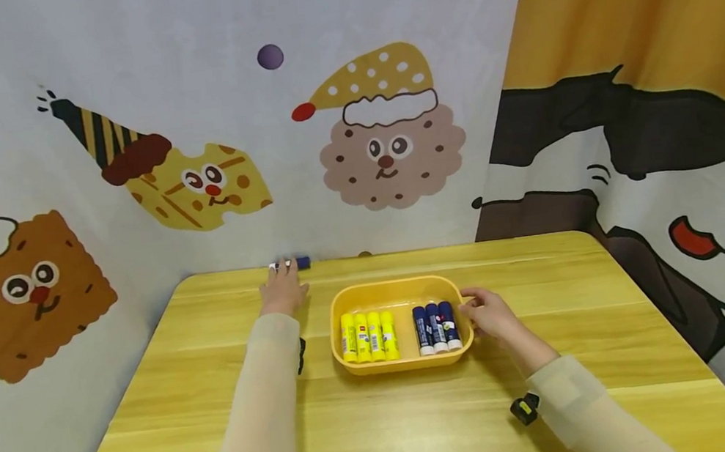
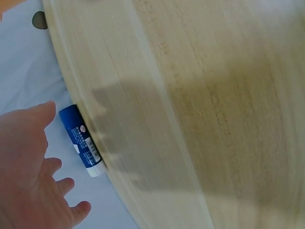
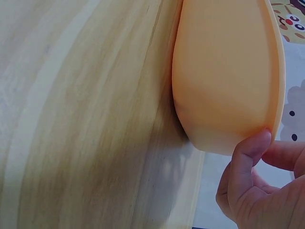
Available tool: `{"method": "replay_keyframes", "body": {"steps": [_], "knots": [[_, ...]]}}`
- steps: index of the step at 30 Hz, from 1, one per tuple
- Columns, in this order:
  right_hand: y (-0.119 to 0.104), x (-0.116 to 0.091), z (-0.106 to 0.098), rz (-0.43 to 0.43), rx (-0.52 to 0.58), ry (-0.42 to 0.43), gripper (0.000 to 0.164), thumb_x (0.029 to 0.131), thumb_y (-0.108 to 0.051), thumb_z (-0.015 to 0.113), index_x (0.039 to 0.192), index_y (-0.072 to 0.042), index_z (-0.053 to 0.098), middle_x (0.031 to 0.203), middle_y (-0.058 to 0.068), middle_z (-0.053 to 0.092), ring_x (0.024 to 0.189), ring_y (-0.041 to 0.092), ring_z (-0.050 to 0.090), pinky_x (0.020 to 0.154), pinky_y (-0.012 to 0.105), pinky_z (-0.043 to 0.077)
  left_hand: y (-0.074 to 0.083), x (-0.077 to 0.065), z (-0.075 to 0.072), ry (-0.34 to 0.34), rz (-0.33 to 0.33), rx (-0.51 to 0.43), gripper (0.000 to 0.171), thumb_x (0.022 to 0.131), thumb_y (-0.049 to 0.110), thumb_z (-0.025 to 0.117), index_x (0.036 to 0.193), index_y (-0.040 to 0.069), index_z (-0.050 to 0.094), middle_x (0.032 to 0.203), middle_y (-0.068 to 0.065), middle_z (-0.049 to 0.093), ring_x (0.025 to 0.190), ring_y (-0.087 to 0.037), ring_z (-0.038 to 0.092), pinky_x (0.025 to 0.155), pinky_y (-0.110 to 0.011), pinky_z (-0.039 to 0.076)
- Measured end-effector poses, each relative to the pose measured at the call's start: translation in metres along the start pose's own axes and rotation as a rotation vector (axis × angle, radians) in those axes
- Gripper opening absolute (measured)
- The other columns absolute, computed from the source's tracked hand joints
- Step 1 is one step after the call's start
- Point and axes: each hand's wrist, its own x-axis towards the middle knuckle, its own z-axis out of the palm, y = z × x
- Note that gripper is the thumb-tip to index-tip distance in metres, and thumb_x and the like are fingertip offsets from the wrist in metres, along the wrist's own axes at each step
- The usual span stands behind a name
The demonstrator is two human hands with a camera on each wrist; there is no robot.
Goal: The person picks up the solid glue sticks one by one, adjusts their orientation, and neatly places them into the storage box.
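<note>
At the far edge of the table lies a blue glue stick (image 1: pixel 303 262) with a white end. My left hand (image 1: pixel 283 291) reaches over it, fingers spread. In the left wrist view, the thumb and fingers stand around the glue stick (image 2: pixel 82 140) with a gap between them and it. My right hand (image 1: pixel 494 315) pinches the right end of a yellow plastic tray (image 1: pixel 404 366); the right wrist view shows thumb and finger on its rim. Inside the tray, several yellow glue sticks (image 1: pixel 369 337) lie side by side at the left, and three blue glue sticks (image 1: pixel 437 328) at the right.
The tray stands on a wood-grain table (image 1: pixel 384 430). Right behind the table hangs a white cloth (image 1: pixel 232 247) printed with cartoon snacks, and another printed cloth (image 1: pixel 692 147) hangs at the right. A black wrist camera (image 1: pixel 525 409) sits on the right wrist.
</note>
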Motion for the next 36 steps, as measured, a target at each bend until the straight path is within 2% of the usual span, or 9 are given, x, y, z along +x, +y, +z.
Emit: {"method": "replay_keyframes", "body": {"steps": [7,13,16,22,30,36], "knots": [[0.001,-0.002,0.0,-0.014,-0.015,0.008,0.041,0.095,-0.008,0.052,0.135,-0.002,0.045,0.097,0.011,0.045,0.062,0.016,0.047,0.057,0.038,0.052,0.007,-0.002,-0.003,-0.027,-0.005,0.036,0.069,0.1,0.04,0.041,0.153,0.009,0.01,0.158,-0.018,0.007,0.143,-0.042,0.007,0.108,-0.067,0.02],[0.0,-0.004,0.001,-0.025,-0.02,0.004,0.041,0.095,-0.007,0.053,0.134,-0.001,0.044,0.097,0.012,0.046,0.061,0.016,0.048,0.054,0.038,0.052,0.015,0.001,-0.003,-0.037,0.006,0.025,0.069,0.1,0.04,0.041,0.153,0.009,0.011,0.158,-0.018,0.009,0.143,-0.041,0.009,0.108,-0.065,0.02],[-0.002,-0.005,0.001,-0.027,-0.016,0.001,0.041,0.095,-0.007,0.052,0.134,0.0,0.044,0.097,0.012,0.046,0.062,0.016,0.048,0.054,0.037,0.051,0.014,0.005,-0.001,-0.036,-0.005,0.017,0.069,0.1,0.04,0.042,0.153,0.009,0.011,0.158,-0.017,0.008,0.143,-0.041,0.009,0.109,-0.065,0.02],[-0.006,-0.007,-0.001,-0.03,-0.032,-0.001,0.04,0.094,-0.006,0.053,0.133,0.001,0.044,0.097,0.013,0.046,0.065,0.017,0.048,0.056,0.039,0.053,0.015,0.006,-0.004,-0.086,-0.024,-0.045,0.07,0.1,0.041,0.04,0.153,0.008,0.009,0.158,-0.018,0.005,0.143,-0.042,0.007,0.109,-0.066,0.018],[-0.007,-0.003,-0.002,-0.027,-0.061,-0.019,0.04,0.095,-0.007,0.053,0.133,-0.001,0.045,0.097,0.013,0.046,0.067,0.017,0.048,0.058,0.039,0.053,0.01,0.013,0.001,-0.089,-0.027,0.007,0.073,0.099,0.042,0.043,0.152,0.007,0.009,0.158,-0.017,0.005,0.144,-0.04,0.006,0.109,-0.065,0.02],[-0.009,0.002,-0.005,-0.015,-0.078,-0.04,0.04,0.095,-0.009,0.054,0.133,-0.001,0.044,0.096,0.012,0.046,0.068,0.018,0.048,0.058,0.037,0.053,0.011,0.02,0.0,-0.09,-0.016,-0.01,0.071,0.099,0.039,0.043,0.152,0.006,0.009,0.158,-0.018,0.005,0.143,-0.041,0.007,0.107,-0.068,0.02]]}}
